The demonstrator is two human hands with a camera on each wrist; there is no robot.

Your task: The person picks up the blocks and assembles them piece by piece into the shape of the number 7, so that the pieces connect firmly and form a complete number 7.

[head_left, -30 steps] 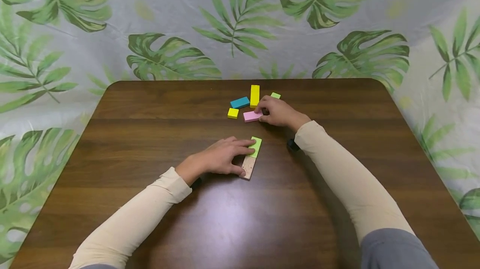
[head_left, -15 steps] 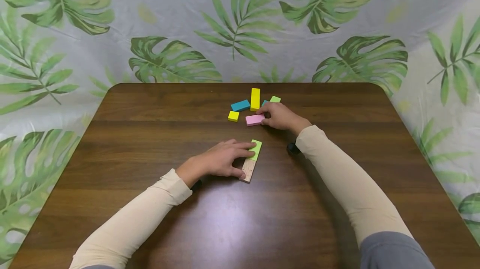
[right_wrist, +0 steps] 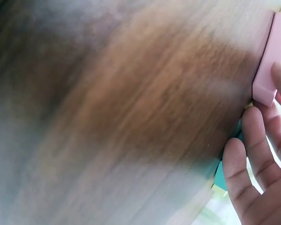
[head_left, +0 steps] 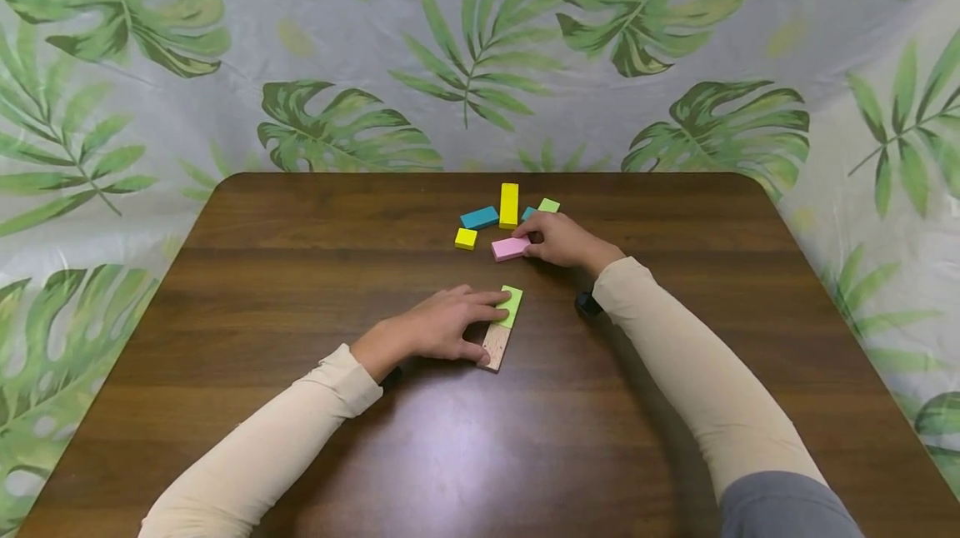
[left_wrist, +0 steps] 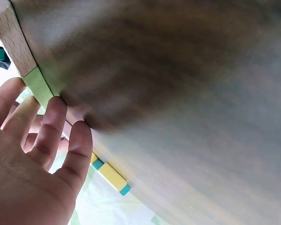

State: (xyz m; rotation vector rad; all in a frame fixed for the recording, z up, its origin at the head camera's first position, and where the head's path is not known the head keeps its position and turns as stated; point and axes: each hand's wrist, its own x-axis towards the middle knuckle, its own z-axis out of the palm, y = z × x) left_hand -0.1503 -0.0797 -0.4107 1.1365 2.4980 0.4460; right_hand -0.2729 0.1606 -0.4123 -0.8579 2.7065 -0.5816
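My left hand [head_left: 447,324] lies beside two flat rectangular blocks set end to end, a lime-green one [head_left: 512,307] and a bare wooden one [head_left: 497,346]. Its fairly straight fingers reach onto the green block, while the thumb touches the wooden block's near end. In the left wrist view these fingers [left_wrist: 54,126] run along the blocks' side. Farther back, my right hand [head_left: 564,240] pinches the right end of a pink rectangular block [head_left: 509,249] between thumb and finger. The right wrist view shows the thumb against that pink block [right_wrist: 268,77], the other fingers lower beside it.
Behind the pink block lie a tall yellow block [head_left: 509,205], a blue block [head_left: 480,217] and a small yellow block [head_left: 466,239]. A second blue block [head_left: 529,212] and a small green one [head_left: 549,205] are partly behind my right hand. A leaf-patterned cloth [head_left: 480,55] hangs beyond the table.
The right hand has drawn the pink block slightly nearer and to the right, and a second blue block now shows behind it. The left hand stays in place. The head view has tilted up slightly.
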